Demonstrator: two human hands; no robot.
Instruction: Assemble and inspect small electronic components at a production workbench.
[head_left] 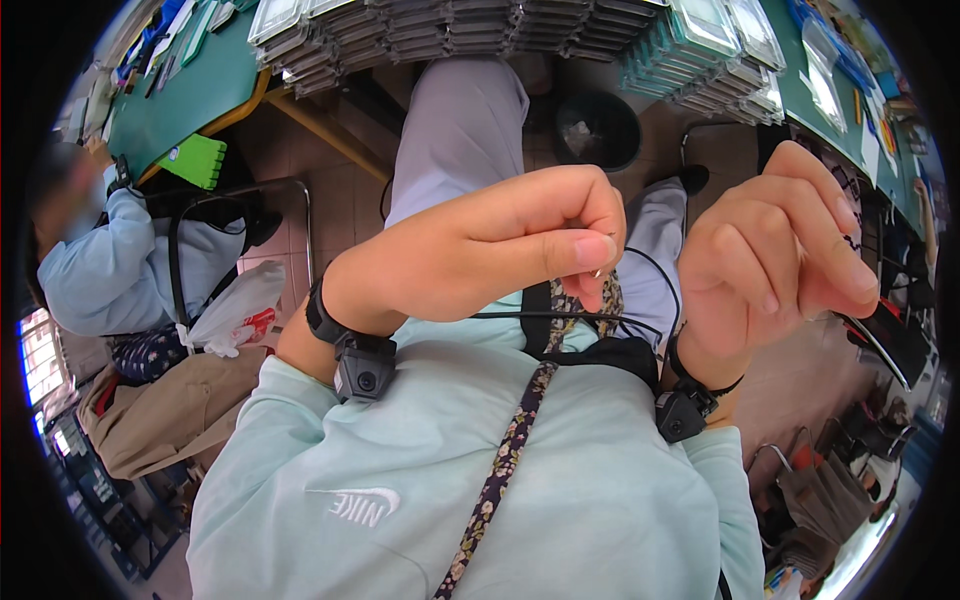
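My left hand [500, 240] is held in front of my chest with its fingers curled and thumb pressed in. A tiny shiny tip [597, 273] shows just below the thumb; what kind of thing it belongs to I cannot make out. To the right, apart from it, my right hand [765, 245] is raised with thumb and forefinger pinched together and the other fingers bent. Whatever lies in that pinch is hidden. A thin curved silver bar [880, 350] appears just below these fingertips; whether it touches the hand I cannot tell. Black devices are strapped to both wrists.
Stacked clear plastic trays [450, 30] line the far edge ahead. Green tables [185, 95] stand at both sides. A black bin [598, 130] is on the floor. At left, a person [110, 260] sits near a white plastic bag [240, 310]. A black cable [570, 315] crosses my front.
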